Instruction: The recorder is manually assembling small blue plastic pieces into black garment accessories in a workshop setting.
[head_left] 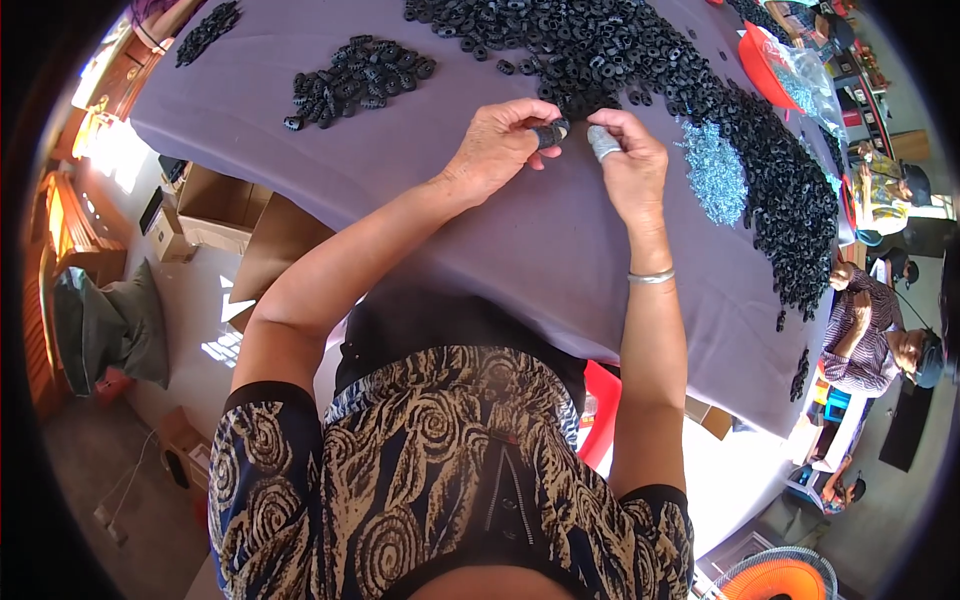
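Above the purple-grey tablecloth, my left hand point(497, 148) is closed in a pinch. Something dark sits at its thumb, either a wrap or a small black part; I cannot tell which. A short gap to the right, my right hand point(635, 170) also has thumb and fingers drawn together, with a whitish cover point(603, 143) on the thumb. Whatever it pinches is too small to make out. Just beyond both hands spreads a large heap of small black plastic parts point(590, 60) with holes. Small clear bluish pieces point(714, 172) lie in a pile right of my right hand.
The purple-grey cloth point(420, 270) covers the table. A smaller group of black parts point(360, 80) lies at the left, another point(207, 33) farther off. A red basin point(768, 68) with a clear bag stands far right. Cardboard boxes point(222, 205) are left; a co-worker point(865, 340) sits right.
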